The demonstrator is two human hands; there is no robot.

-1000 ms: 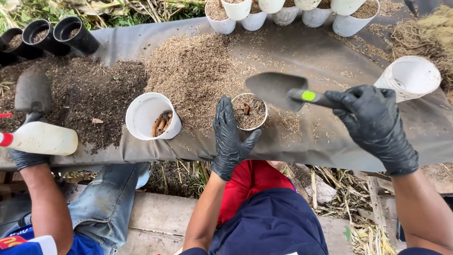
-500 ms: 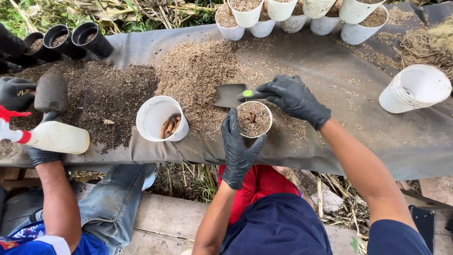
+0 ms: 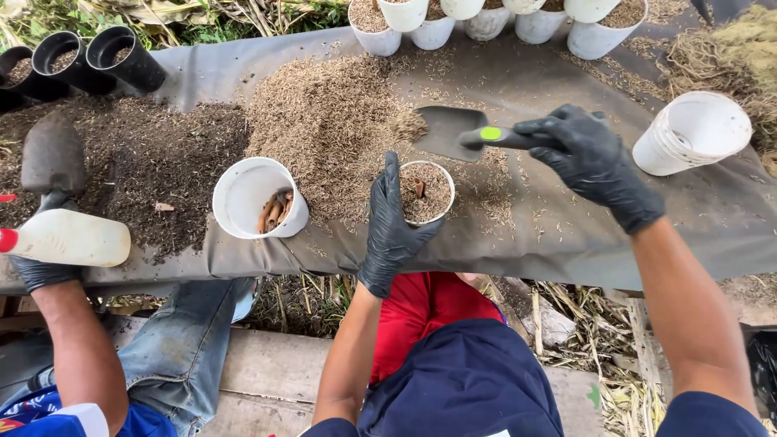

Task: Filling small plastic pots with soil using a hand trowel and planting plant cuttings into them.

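My left hand (image 3: 395, 226), in a black glove, grips the near side of a small white pot (image 3: 429, 193) filled with light husk mix and a brown stick piece. My right hand (image 3: 595, 158), also gloved, holds a dark trowel (image 3: 449, 129) by its handle with a green dot. The blade hovers just above and behind the pot, carrying a bit of husk at its tip. A pile of light husk (image 3: 328, 121) lies on the grey sheet (image 3: 566, 235) behind the pot.
A white cup (image 3: 257, 198) with brown stick pieces stands left of the pot. Another person's gloved hand (image 3: 44, 271) holds a white spray bottle (image 3: 69, 239) beside dark soil (image 3: 154, 162) and a second trowel (image 3: 53, 158). Stacked white cups (image 3: 692, 133) lie right; filled pots line the back.
The trowel has moved up and to the right from beside the pot rim, lifting a little husk. My left hand stays on the pot, whose fill looks fuller.
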